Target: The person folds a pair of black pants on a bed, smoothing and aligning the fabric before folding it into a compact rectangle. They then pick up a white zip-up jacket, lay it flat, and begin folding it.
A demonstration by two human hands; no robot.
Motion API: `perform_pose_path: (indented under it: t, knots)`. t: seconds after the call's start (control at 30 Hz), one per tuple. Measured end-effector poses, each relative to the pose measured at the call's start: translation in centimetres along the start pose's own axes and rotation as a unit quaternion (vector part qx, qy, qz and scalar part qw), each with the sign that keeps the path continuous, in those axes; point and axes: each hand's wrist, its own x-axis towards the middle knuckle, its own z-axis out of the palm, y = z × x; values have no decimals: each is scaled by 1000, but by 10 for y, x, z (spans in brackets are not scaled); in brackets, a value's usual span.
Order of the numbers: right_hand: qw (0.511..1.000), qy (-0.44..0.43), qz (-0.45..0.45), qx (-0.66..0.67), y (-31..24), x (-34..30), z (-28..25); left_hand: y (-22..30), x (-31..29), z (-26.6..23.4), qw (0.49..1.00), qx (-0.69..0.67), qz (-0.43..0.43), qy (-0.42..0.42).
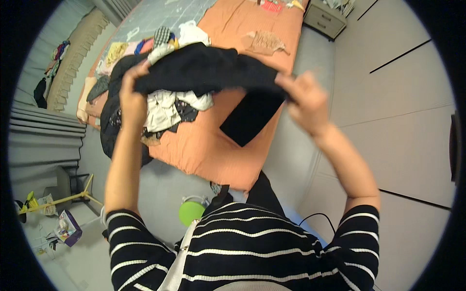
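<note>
A black garment [208, 68] is stretched sideways above the bed, held at both ends. My left hand [133, 97] is closed on its left end, fingers at the edge of the cloth. My right hand [307, 99], slightly blurred, grips the right end. Near my right hand a flat, straight-edged black piece [252, 119] hangs down or lies on the bed; I cannot tell whether it belongs to the same garment. Under and beside the left part is a heap with a white garment [162, 112], dark patterned cloth [187, 111] and a bulky black item [109, 138].
An orange-covered bed [208, 155] spreads below, with a small peach garment [266, 42] and more clothes [119, 51] farther off. A drawer cabinet [324, 20] stands far right, beside pale wardrobe doors [388, 121]. A green round stool seat [191, 212] is near my legs.
</note>
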Motion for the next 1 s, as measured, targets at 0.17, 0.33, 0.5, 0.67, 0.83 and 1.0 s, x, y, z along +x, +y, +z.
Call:
perform_pose_path:
  t: [0.17,0.33,0.5,0.67,0.83,1.0]
  knots:
    - [959,-267,83,41,-29,-190,110,-130,-218,18,977,113,-144,-112]
    - [882,-442,104,124,-79,-322,167,-169,-369,8,902,213,-323,-190]
    - [830,-520,122,161,-106,-364,173,-161,-405,1,856,267,-346,-278]
    - [764,-617,103,156,-107,-369,182,-149,-392,3,758,276,-447,-385]
    - [823,-484,164,248,-75,-335,222,-176,-349,28,874,298,-247,-295]
    - [921,-381,41,73,-43,-260,303,-211,-286,119,847,352,-92,-388]
